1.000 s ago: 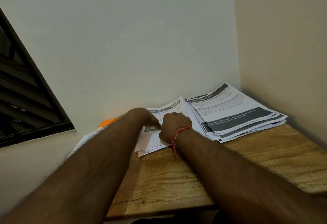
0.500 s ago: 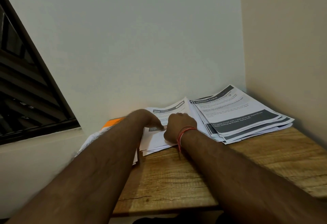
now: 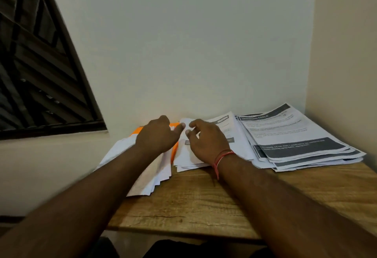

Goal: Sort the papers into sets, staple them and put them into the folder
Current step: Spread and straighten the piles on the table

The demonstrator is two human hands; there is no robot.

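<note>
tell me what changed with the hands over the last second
The hands, close together on the middle stack before, have parted: the left hand went left over the orange folder, and the right hand loosened its fingers over the stack. The right pile lies as before.

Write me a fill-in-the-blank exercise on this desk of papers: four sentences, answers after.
1. The folder showing beside the left hand is ____ in colour.
2. The right hand wears a ____ thread at the wrist.
3. The stack with dark banners lies to the ____ of both hands.
4. All the papers lie on a ____ table.

Missing words: orange; red; right; wooden.
</note>
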